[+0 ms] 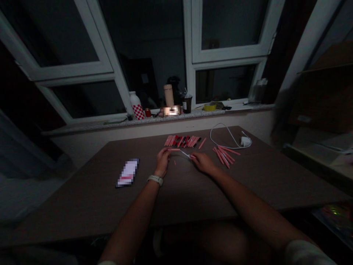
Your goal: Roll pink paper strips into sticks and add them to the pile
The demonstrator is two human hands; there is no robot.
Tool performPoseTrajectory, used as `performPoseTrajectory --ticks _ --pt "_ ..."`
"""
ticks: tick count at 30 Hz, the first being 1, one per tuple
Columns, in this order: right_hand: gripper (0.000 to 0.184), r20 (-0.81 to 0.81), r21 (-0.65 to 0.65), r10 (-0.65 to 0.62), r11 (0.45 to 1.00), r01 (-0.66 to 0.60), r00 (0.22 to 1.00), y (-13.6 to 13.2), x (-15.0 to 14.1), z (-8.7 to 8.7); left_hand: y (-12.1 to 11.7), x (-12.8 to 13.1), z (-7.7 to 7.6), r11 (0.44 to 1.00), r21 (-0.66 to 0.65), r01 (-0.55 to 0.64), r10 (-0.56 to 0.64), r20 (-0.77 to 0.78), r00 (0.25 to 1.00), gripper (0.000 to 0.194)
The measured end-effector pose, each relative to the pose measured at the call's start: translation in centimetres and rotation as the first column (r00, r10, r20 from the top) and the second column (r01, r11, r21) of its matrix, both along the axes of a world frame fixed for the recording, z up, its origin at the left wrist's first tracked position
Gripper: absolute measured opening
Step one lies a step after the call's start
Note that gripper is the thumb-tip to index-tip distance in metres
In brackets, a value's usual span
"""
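My left hand (163,159), with a pale watch on its wrist, is closed on a slim pink pen barrel (174,149). My right hand (202,162) pinches a thin white pen refill (185,154), whose far tip points at the barrel's right end; whether they touch I cannot tell. Some pink shows at the right fingertips too. On the table just below lies a tiny pink piece (174,162). Beyond the hands is a row of pink pens (171,141), some with dark and red parts. A loose pile of pink pen barrels (224,156) lies right of my right hand.
A phone (128,173) with a lit screen lies left on the brown table (110,209). A white charger (245,141) with its cable is at the back right. The windowsill holds a checkered bottle (137,106), a tumbler (168,95), a dark cup (187,104) and yellow tape (210,107).
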State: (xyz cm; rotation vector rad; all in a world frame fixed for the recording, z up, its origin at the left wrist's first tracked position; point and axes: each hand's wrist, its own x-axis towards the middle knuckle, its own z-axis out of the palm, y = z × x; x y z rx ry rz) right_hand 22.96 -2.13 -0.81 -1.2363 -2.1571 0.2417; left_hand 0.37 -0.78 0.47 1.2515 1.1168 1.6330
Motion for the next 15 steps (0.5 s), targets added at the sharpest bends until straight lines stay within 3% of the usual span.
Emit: performPoseTrajectory --ticks 15 --pt "0.031 0.094 0.028 -0.017 0.999 0.015 0.995 -0.44 0.24 0.87 -0.19 0.1 0.32 1.0 -0.003 -0.012 0.012 0.022 1.0 0.021"
